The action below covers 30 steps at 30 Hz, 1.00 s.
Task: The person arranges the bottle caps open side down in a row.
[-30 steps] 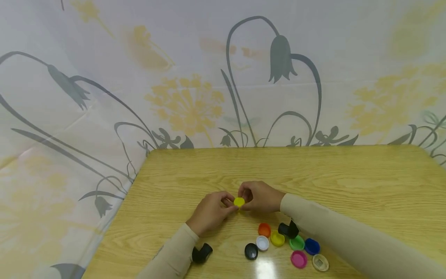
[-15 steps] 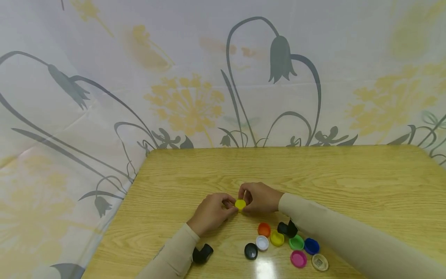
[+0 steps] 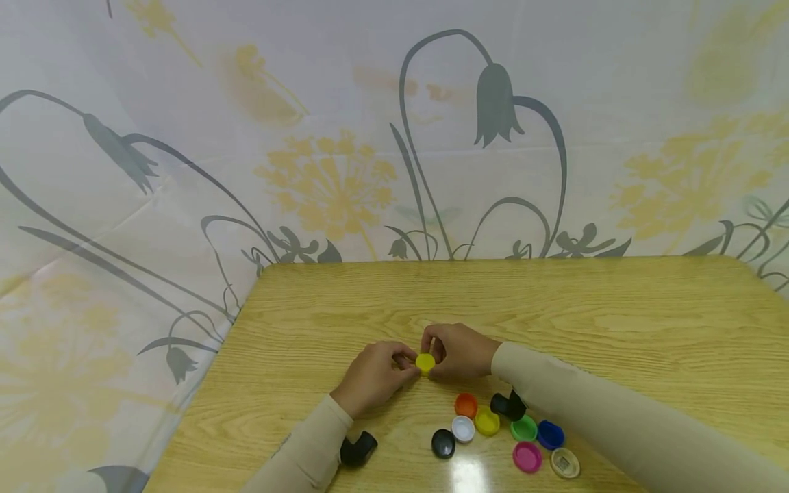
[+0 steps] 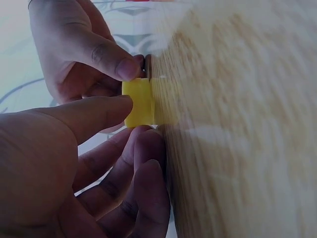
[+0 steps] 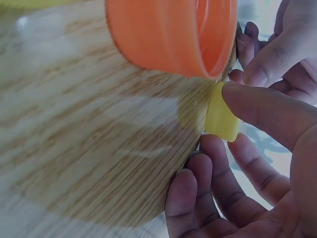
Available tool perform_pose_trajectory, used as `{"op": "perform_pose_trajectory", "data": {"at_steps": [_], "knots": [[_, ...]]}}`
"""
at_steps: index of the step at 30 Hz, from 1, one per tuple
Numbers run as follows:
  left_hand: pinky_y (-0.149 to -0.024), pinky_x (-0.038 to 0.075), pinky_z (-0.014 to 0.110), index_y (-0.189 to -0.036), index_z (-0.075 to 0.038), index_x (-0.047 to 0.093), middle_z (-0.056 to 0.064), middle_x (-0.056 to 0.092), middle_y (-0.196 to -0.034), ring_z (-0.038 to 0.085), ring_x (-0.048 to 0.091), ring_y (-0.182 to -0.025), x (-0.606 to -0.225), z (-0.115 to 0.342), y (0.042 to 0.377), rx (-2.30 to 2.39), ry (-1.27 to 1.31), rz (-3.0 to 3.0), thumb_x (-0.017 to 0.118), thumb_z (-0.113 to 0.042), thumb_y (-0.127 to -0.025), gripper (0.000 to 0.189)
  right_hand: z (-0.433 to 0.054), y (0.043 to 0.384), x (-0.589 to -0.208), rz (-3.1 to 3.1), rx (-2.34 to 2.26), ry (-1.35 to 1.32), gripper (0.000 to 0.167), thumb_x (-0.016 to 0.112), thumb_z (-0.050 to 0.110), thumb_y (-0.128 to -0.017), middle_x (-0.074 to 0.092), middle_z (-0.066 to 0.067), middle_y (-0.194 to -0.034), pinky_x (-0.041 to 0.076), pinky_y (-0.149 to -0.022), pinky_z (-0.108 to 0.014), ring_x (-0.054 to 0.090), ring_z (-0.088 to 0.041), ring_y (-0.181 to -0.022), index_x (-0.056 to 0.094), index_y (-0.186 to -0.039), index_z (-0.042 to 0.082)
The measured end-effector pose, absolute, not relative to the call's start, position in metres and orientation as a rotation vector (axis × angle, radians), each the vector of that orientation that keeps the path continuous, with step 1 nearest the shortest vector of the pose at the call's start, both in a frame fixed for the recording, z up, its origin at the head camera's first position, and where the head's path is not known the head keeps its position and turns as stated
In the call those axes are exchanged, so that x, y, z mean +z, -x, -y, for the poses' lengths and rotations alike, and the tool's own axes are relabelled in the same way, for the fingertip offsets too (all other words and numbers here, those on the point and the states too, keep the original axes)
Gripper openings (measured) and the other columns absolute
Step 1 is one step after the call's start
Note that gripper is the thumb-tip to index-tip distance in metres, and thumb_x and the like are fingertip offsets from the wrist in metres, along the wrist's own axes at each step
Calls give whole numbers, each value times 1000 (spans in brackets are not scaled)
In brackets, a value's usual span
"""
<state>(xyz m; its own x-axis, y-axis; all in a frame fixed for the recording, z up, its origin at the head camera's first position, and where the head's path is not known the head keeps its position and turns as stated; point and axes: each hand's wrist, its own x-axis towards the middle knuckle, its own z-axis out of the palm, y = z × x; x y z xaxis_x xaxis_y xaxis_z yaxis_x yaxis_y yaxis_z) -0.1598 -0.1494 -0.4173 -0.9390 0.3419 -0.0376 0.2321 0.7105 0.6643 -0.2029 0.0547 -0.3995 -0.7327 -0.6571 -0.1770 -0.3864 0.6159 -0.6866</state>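
Note:
A small round yellow cap (image 3: 425, 363) sits at the wooden tabletop between my two hands, its flat top facing up. My left hand (image 3: 373, 376) pinches it from the left, and in the left wrist view the thumb lies on the side of the cap (image 4: 138, 102). From the right, my right hand (image 3: 462, 351) pinches the same cap, its thumb against the side and fingers behind, as the right wrist view shows. Just nearer to me lies an orange cap (image 3: 466, 405), which looms large in the right wrist view.
Near the right forearm lie white (image 3: 463, 429), yellow (image 3: 487, 421), green (image 3: 523, 428), blue (image 3: 550, 435), pink (image 3: 527, 457), black (image 3: 443, 444) and beige (image 3: 564, 463) caps. One black elbow-shaped piece (image 3: 508, 406) is beside that sleeve, another black elbow-shaped piece (image 3: 358, 449) by the left sleeve.
Both hands and the yellow cap between them have shifted slightly toward me. The grip looks the same, and the other pieces have stayed put.

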Motion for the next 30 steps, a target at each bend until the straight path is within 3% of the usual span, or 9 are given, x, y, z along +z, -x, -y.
{"op": "perform_pose_trajectory", "data": {"at_steps": [16, 30], "knots": [[-69, 51, 26, -112, -12, 72, -6, 70, -84, 5, 61, -75, -416, 151, 154, 1042, -433, -2779, 74, -26, -91, 25, -75, 198, -396, -2441, -1018, 959, 21, 74, 16, -90, 64, 4, -86, 52, -72, -22, 58, -6, -77, 62, -105, 8], [-58, 45, 18, -105, -15, 72, -11, 63, -77, -1, 51, -59, -404, 130, 143, 1019, -590, -2798, 74, -26, -91, 17, -117, 155, -383, -2515, -1172, 943, 12, 71, 19, -94, 66, 7, -93, 54, -74, -25, 59, -3, -84, 68, -102, 11]]}}
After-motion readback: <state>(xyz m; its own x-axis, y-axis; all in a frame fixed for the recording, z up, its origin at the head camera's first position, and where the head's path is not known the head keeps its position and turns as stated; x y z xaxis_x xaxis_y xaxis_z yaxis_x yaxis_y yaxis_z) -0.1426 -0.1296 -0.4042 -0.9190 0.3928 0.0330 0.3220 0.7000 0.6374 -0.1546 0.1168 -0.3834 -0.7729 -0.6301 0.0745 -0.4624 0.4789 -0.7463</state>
